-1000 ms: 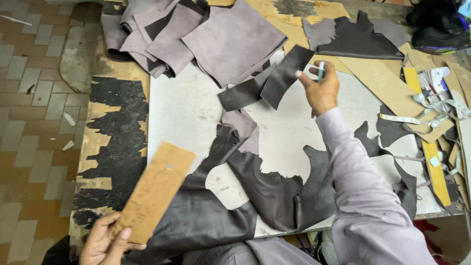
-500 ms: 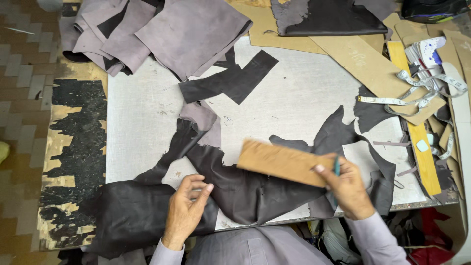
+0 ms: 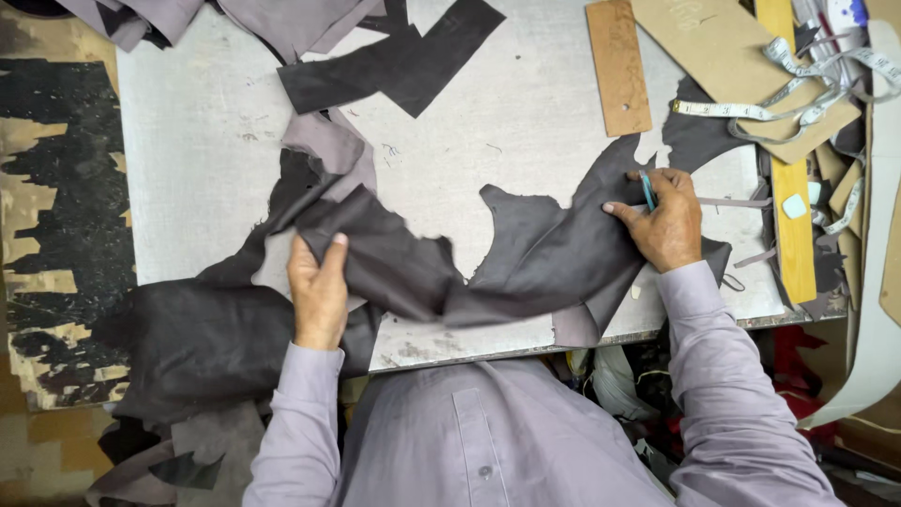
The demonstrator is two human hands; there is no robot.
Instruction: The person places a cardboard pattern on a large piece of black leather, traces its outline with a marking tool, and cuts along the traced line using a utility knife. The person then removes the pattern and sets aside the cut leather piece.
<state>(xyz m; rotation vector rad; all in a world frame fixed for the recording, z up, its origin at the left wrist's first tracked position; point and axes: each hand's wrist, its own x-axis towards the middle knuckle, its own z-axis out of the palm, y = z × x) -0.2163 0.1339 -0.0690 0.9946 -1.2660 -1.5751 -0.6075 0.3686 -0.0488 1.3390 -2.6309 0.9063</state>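
Note:
A large, irregular piece of dark brown leather (image 3: 544,253) lies across the grey cutting table (image 3: 188,169) and hangs off its near left edge. My left hand (image 3: 317,291) grips a raised fold of this leather near the table's front. My right hand (image 3: 664,221) presses on the leather's right part, with a thin teal tool (image 3: 648,191) held between its fingers. A brown cardboard pattern strip (image 3: 618,64) rests on the table beyond my right hand.
A dark cut-out leather piece (image 3: 394,61) and mauve leather pieces (image 3: 282,19) lie at the table's far side. A measuring tape (image 3: 798,94), larger cardboard patterns (image 3: 723,47) and a yellow ruler (image 3: 793,216) crowd the right side. Worn dark floor shows at left.
The cardboard pattern strip has gone from on top of the leather under my right hand to the table's far right. My left hand has gathered and lifted a fold of leather.

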